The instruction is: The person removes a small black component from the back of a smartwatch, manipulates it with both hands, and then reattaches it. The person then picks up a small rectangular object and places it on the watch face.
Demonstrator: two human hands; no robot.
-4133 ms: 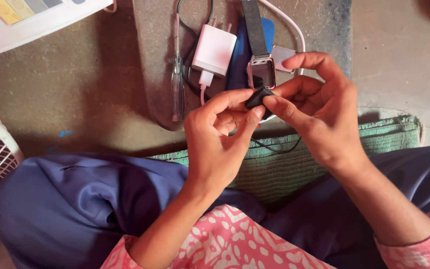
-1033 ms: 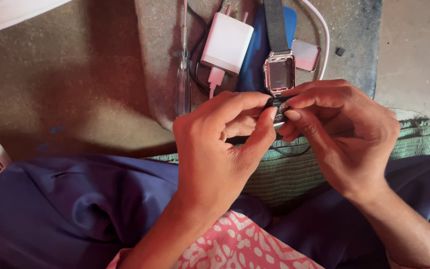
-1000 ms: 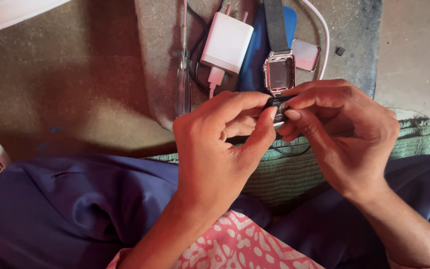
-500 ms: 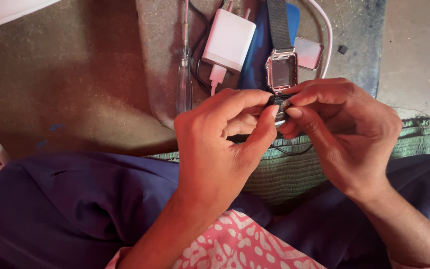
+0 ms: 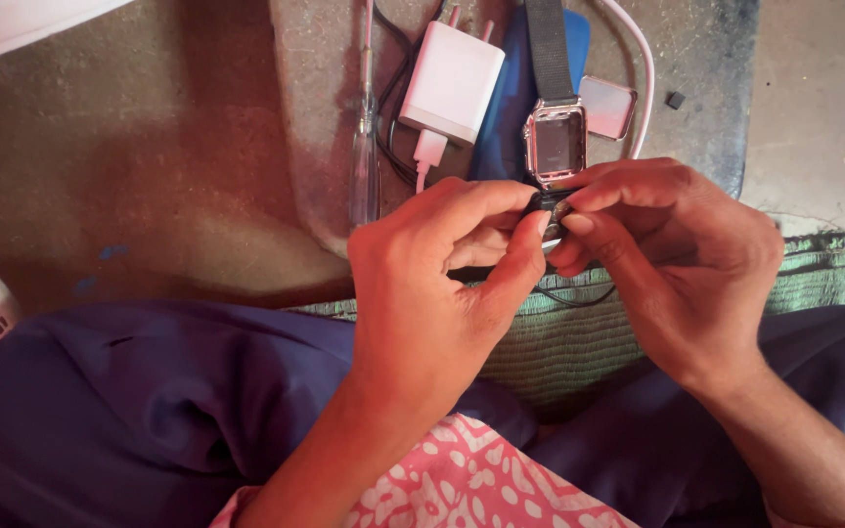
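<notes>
Both hands up front, centre frame. Left hand and right hand meet fingertip to fingertip, pinching a small dark part betw. thumbs and forefingers; most of it hidden by the fingers. Just at 12 o'clock of that pinch: a square-faced watch w/ silver case, its dark strap running up out of frame. Watch lies on a blue flat thing. At 10 o'clock of the watch, a white charger block w/ pink plug. Further left, a clear-handled screwdriver, upright in frame. Small pinkish square piece at 2 o'clock of the watch. Green woven mat under the right wrist, dark blue trouser legs below.
</notes>
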